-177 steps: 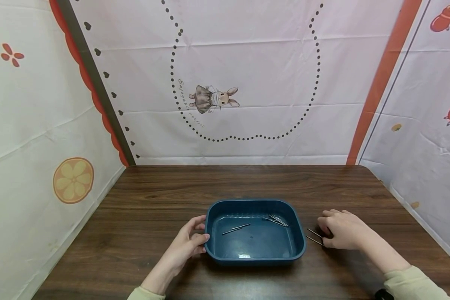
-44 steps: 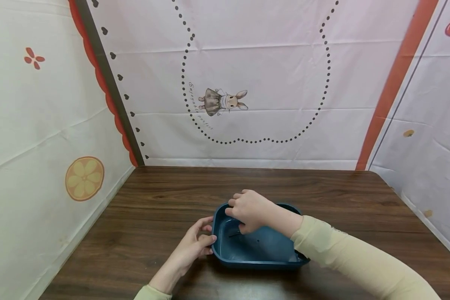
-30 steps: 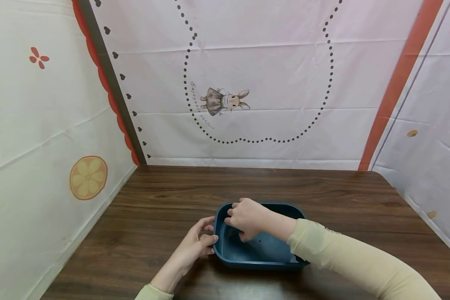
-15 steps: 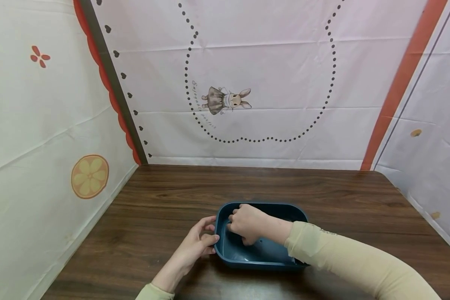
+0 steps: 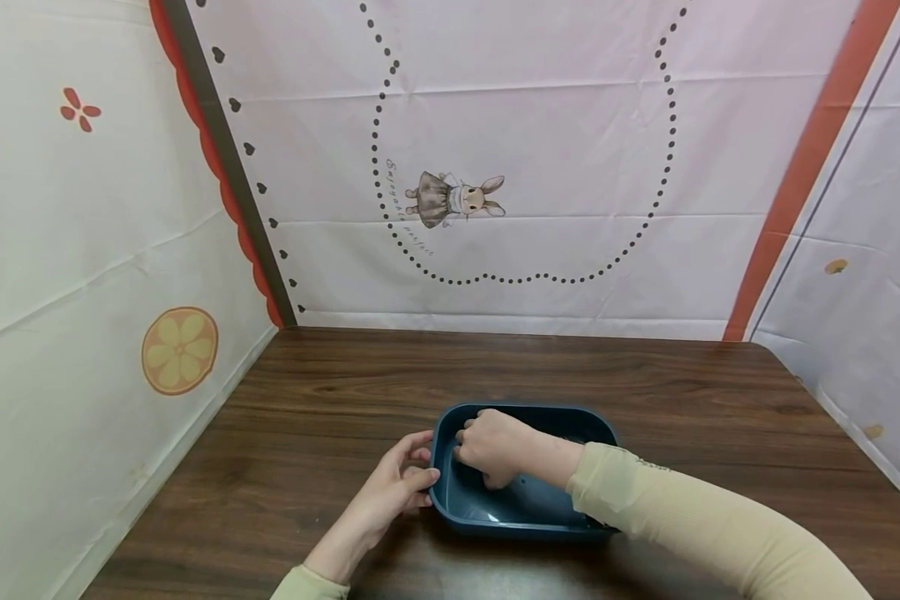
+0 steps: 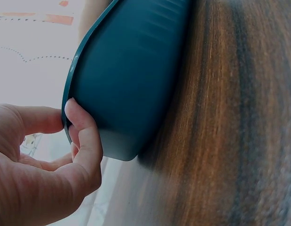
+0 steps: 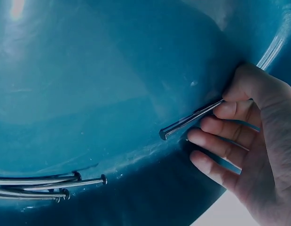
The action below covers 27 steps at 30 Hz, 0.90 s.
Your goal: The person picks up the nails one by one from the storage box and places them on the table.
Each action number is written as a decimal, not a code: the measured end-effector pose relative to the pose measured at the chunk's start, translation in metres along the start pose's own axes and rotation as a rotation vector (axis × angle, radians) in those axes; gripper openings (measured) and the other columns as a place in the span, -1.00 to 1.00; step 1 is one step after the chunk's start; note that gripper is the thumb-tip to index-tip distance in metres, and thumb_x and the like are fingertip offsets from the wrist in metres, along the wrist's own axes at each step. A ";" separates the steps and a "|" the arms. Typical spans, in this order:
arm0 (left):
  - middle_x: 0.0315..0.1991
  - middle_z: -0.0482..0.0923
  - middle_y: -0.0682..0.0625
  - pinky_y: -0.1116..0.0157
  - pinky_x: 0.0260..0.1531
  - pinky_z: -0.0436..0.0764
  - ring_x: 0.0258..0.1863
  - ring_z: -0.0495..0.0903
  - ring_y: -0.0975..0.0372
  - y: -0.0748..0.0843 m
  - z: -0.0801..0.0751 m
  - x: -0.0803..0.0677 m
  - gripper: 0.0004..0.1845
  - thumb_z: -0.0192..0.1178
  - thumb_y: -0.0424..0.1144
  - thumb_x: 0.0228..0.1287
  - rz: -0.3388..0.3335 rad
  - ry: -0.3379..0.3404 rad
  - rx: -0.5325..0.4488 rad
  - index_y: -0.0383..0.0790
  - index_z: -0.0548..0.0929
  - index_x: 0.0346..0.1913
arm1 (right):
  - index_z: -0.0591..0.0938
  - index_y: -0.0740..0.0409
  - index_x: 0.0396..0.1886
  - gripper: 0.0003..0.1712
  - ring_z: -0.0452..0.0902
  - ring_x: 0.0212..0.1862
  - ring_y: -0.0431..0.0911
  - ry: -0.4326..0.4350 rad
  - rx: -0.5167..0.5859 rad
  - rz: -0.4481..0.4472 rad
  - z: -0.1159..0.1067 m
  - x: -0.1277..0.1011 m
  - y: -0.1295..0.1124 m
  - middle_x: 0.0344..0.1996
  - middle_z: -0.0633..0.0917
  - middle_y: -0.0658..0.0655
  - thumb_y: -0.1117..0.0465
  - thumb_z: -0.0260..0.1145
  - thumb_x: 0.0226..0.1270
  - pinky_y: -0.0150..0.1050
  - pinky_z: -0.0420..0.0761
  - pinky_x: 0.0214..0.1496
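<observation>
A dark blue plastic tray [image 5: 542, 408] sits on the brown wooden table [image 5: 330, 392]. My left hand [image 5: 414, 473] grips the tray's left rim, thumb inside and fingers on the outer wall [image 6: 131, 80], as the left wrist view shows with the left hand [image 6: 70, 123]. My right hand [image 5: 482, 454] reaches into the tray's left part. In the right wrist view the right hand [image 7: 227, 103] pinches one end of a long thin metal nail [image 7: 190, 120], low over the tray floor [image 7: 89, 70]. Several more nails [image 7: 51, 184] lie together along the tray's wall.
Printed white sheets wall the table in on the left [image 5: 82, 250], back [image 5: 510, 167] and right [image 5: 855, 250]. Bare wood lies around the tray on all sides. The table's front edge is out of view.
Earlier my right hand lay on the table right of the tray at two nails; it now is inside the tray's left part. Over the last second it sank slightly. The left hand kept its grip.
</observation>
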<state>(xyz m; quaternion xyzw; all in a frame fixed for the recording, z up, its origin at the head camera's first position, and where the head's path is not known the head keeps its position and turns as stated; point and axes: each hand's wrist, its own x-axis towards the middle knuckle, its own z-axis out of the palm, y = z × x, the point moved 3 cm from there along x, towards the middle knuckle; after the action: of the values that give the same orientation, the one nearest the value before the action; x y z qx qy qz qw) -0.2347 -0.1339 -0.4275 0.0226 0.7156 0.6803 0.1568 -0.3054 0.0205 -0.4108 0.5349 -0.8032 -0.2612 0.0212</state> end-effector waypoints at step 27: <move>0.12 0.30 -0.24 0.35 -0.30 0.64 -0.22 0.54 0.20 -0.001 -0.002 0.001 -0.38 0.09 -0.36 0.41 0.000 -0.011 -0.005 -0.27 0.19 0.47 | 0.72 -0.20 -0.17 -0.78 0.55 -0.25 -0.26 -0.006 0.011 -0.010 -0.002 0.006 -0.002 -0.19 0.72 -0.16 -0.07 0.42 0.22 -0.42 0.55 -0.24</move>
<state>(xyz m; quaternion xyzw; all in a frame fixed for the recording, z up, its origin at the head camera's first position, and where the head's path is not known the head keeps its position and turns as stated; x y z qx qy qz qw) -0.2356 -0.1361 -0.4288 0.0260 0.7132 0.6818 0.1610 -0.3059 0.0138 -0.4110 0.5384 -0.8019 -0.2584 0.0146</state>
